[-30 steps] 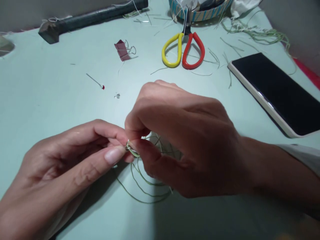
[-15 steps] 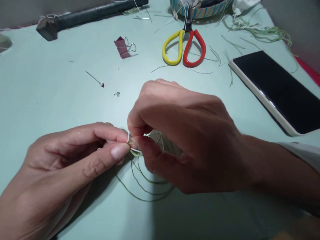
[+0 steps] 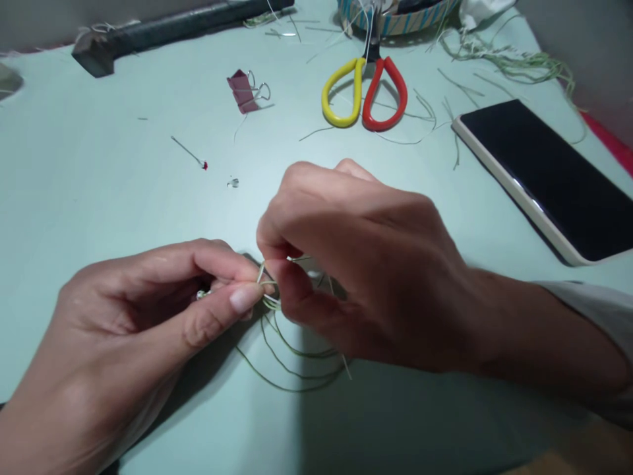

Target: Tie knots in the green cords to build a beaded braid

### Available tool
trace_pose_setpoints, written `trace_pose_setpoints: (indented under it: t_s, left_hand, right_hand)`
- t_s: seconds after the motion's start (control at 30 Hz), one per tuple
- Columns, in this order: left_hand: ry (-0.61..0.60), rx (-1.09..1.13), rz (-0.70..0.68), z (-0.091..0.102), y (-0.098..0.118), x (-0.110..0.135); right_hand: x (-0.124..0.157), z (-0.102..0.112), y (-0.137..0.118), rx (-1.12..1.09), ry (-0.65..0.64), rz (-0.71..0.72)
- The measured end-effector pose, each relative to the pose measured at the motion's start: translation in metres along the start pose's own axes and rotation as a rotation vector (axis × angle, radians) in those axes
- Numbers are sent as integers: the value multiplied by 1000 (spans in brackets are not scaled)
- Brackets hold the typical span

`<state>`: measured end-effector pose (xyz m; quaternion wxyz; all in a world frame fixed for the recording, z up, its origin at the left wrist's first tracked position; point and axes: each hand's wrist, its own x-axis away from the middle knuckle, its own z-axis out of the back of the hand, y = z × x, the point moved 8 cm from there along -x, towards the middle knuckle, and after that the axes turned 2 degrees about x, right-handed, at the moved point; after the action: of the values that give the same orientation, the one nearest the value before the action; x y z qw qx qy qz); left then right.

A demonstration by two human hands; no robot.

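Note:
My left hand (image 3: 148, 330) pinches a small knotted bundle of green thread (image 3: 267, 293) between thumb and forefinger, low over the pale green table (image 3: 99, 198). My right hand (image 3: 366, 270) meets it from the right, thumb and forefinger closed on the same thread right at the knot. Loose green strands (image 3: 297, 369) loop down from the pinch onto the table beneath both hands. The part of the thread inside my right palm is hidden.
Scissors with one yellow and one red handle (image 3: 364, 92) lie at the back centre. A dark phone (image 3: 544, 171) lies at the right. A maroon binder clip (image 3: 243, 92), a red-headed pin (image 3: 190, 154), a dark bar (image 3: 173, 26) and a striped basket (image 3: 395, 20) sit behind.
Both hands have shifted slightly right and down while still pinching the thread. My right thumb and forefinger have re-gripped at the knot, and the loops on the table moved a little.

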<state>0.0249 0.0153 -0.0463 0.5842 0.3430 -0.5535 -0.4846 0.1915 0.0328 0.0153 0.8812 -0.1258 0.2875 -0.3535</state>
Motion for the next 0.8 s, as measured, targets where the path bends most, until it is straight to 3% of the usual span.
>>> trace_pose_setpoints:
  t_s: [0.1, 0.2, 0.53, 0.8]
  left_hand:
    - [-13, -27, -54, -6, 3, -3]
    - [-45, 142, -14, -11, 1, -5]
    - [-81, 279, 92, -12, -6, -9]
    - [-37, 222, 38, -7, -5, -11]
  right_hand:
    - [2, 4, 4, -77, 84, 8]
    - [3, 9, 5, -113, 141, -14]
    - [7, 2, -11, 21, 50, 166]
    - [3, -3, -4, 4, 19, 83]
